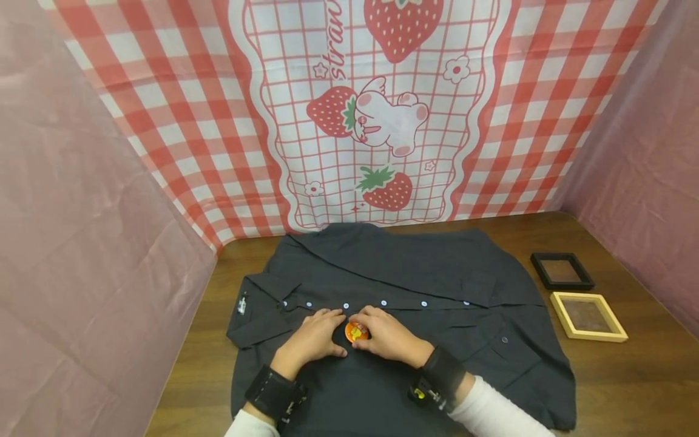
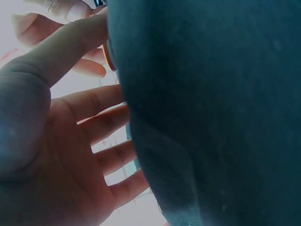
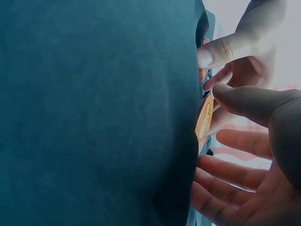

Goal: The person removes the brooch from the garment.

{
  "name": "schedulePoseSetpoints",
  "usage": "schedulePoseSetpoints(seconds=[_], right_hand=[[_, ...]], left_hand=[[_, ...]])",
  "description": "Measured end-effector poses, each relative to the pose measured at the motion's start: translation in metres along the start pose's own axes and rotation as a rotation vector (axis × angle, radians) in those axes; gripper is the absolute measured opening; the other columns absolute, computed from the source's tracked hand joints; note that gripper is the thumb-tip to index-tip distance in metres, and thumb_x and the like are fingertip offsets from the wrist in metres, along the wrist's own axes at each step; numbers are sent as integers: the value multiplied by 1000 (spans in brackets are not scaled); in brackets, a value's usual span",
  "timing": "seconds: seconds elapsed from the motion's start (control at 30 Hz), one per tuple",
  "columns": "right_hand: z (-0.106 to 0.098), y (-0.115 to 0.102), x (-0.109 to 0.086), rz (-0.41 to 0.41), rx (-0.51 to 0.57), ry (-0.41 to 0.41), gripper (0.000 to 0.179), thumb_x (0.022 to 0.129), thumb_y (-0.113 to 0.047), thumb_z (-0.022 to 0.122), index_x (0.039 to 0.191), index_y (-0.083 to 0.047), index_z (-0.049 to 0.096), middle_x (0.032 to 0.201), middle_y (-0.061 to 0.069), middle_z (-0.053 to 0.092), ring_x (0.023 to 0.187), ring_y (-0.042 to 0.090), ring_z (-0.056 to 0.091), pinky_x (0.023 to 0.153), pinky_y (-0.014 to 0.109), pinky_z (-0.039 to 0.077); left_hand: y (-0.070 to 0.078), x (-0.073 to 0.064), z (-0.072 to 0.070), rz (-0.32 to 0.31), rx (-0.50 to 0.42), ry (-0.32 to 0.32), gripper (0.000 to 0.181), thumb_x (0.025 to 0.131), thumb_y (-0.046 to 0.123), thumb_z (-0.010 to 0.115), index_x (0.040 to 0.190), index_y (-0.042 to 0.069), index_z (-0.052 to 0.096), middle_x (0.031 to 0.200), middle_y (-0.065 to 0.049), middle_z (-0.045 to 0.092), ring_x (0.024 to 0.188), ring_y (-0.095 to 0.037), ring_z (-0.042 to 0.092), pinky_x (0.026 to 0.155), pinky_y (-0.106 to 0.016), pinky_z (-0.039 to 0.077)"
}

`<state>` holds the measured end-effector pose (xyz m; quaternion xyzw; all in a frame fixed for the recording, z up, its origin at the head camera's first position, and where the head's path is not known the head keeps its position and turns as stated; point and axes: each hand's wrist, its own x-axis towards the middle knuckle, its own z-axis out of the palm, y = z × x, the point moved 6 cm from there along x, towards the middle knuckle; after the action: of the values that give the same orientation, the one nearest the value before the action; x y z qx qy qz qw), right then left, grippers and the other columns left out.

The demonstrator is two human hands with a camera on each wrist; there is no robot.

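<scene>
A dark grey button-up shirt (image 1: 377, 267) lies spread on the table, its collar (image 1: 267, 303) toward the left. On its front, below the row of pale buttons, is a round orange pin badge (image 1: 357, 332) with a yellow figure. My right hand (image 1: 390, 334) holds the badge's rim between thumb and index finger, its other fingers against the cloth. Just left of the badge, my left hand (image 1: 314, 337) rests on the shirt with fingers extended, seen too in the left wrist view (image 2: 70, 141). The badge's back and any pin are hidden.
At the right, a black frame (image 1: 562, 271) and a pale wooden frame (image 1: 590, 316) lie on the brown table (image 1: 650, 364). A red-and-white strawberry cloth (image 1: 207, 121) hangs behind, with pink fabric (image 1: 98, 212) along both sides.
</scene>
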<state>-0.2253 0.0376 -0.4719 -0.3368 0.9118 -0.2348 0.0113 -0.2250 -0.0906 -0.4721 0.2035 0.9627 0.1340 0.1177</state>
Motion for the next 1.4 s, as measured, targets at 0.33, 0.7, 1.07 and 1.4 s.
schedulePoseSetpoints(seconds=[0.33, 0.7, 1.07, 1.4], right_hand=[[-1, 2, 1, -3, 8, 3, 41, 81, -26, 79, 117, -8, 68, 100, 4, 61, 85, 13, 57, 77, 32, 51], [0, 3, 0, -14, 2, -30, 35, 83, -24, 77, 113, -8, 70, 95, 4, 62, 82, 12, 52, 74, 28, 46], [2, -6, 4, -42, -43, -6, 32, 82, -24, 78, 110, -9, 71, 92, 0, 59, 80, 11, 49, 72, 26, 46], [3, -4, 7, -51, -89, -33, 33, 79, -27, 80, 106, -11, 72, 90, -1, 60, 79, 10, 52, 72, 27, 48]], left_hand=[[4, 0, 2, 0, 13, -6, 71, 71, 30, 86, 131, 3, 60, 145, -14, 52, 136, -34, 44, 103, -56, 41], [8, 2, 4, -12, 46, 9, 72, 69, 32, 87, 129, 1, 61, 144, -13, 53, 137, -35, 44, 104, -56, 41], [1, 2, 0, -36, 34, -17, 74, 70, 29, 87, 131, -1, 58, 146, -15, 51, 138, -36, 42, 110, -54, 39], [6, 3, 2, -9, 41, -16, 74, 68, 27, 89, 130, 1, 59, 143, -16, 53, 136, -34, 46, 108, -51, 41]])
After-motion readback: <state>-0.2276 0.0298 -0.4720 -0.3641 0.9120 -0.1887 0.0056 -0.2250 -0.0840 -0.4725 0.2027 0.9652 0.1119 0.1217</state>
